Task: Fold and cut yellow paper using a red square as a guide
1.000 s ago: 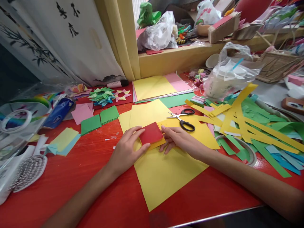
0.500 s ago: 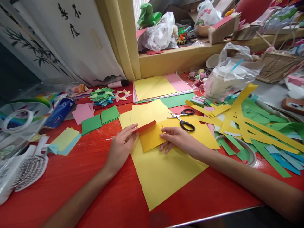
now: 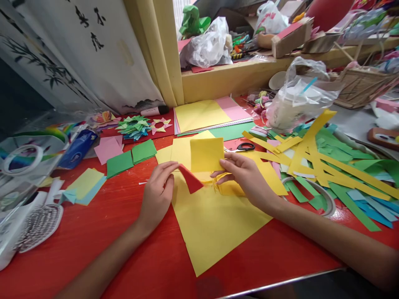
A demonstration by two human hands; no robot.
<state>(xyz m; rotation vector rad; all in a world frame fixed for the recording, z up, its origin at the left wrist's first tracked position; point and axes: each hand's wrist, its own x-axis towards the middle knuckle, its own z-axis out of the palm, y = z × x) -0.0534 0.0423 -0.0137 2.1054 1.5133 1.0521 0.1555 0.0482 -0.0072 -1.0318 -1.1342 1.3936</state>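
Note:
Between the thumb and fingers of my left hand, a small red piece of paper is pinched, tilted so it shows narrow. My right hand is closed on the edge of a yellow paper square, which stands up facing me. The two pieces are apart. Below both hands lies a large yellow sheet. Behind my right hand, black-handled scissors are partly covered; one handle loop shows. More yellow paper lies under my right hand.
Green squares and yellow and blue squares lie at left, near a hairbrush. A paper stack is at the back. Cut strips and a tape roll crowd the right, before a bagged cup.
My right hand has lifted the yellow square up and slightly away, apart from the red paper. The red paper in my left hand has tipped downward. The scissors are now more covered.

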